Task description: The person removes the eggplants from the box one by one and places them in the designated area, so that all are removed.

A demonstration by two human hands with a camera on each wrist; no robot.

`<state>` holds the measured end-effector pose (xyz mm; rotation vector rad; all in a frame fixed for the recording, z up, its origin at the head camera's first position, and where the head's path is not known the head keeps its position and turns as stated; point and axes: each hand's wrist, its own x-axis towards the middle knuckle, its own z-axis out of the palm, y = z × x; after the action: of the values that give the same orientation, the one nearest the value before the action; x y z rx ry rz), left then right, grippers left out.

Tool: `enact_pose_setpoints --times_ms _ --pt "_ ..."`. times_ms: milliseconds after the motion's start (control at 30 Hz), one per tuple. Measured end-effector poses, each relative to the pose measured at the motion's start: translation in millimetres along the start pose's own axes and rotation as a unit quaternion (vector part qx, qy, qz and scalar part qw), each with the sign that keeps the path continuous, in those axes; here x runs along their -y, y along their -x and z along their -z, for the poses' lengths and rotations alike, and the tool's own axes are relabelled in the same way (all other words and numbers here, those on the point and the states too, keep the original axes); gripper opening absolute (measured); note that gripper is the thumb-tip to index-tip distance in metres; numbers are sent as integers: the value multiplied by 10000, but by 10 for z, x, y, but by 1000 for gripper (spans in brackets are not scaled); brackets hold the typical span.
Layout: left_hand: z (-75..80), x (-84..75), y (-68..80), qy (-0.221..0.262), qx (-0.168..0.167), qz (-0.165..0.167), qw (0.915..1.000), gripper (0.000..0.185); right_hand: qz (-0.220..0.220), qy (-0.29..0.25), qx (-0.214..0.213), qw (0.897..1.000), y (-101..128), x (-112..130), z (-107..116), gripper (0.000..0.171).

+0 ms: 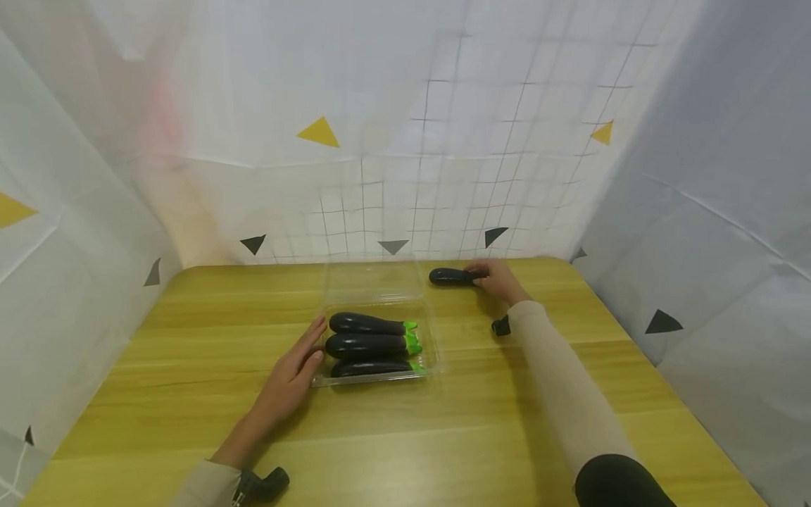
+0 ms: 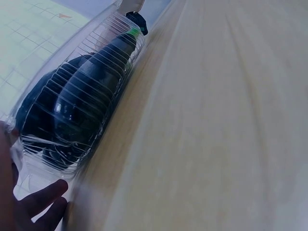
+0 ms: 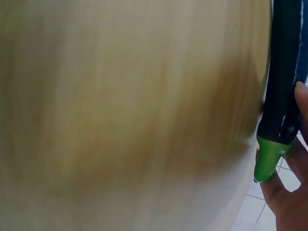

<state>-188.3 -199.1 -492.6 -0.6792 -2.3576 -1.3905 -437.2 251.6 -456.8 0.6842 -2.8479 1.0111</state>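
In the head view a clear plastic box holds three dark eggplants with green stem ends, lying side by side. My left hand lies along the box's left side with fairly straight fingers; in the left wrist view the fingers are spread at the box's end. To the right behind the box, my right hand pinches another eggplant near its stem end. In the right wrist view this eggplant shows its green cap, with the thumb on one side and fingers behind.
The box's clear lid stands folded back toward the rear wall. The wooden table is bounded by white sheeting at the back and sides. A dark wrist device sits under the right sleeve, another by the left.
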Motion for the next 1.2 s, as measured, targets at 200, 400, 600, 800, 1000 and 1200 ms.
enact_pose_setpoints --times_ms 200,400,600,800,1000,1200 --pt "47 -277 -21 157 -8 -12 9999 49 5 105 -47 9999 5 6 -26 35" --pt "50 -271 -24 -40 12 -65 10000 48 73 332 -217 9992 -8 41 -51 37" --pt "70 -339 -28 134 12 -10 9999 48 69 235 -252 9994 21 89 -55 41" --pt "89 -404 -32 120 45 71 9999 48 27 61 -221 9997 23 100 -44 42" --pt "90 -428 -29 134 -15 72 9999 48 127 167 -144 9997 13 73 -31 37" --pt "77 -381 -21 135 -1 -15 9999 49 191 285 -134 9993 53 103 -15 36"
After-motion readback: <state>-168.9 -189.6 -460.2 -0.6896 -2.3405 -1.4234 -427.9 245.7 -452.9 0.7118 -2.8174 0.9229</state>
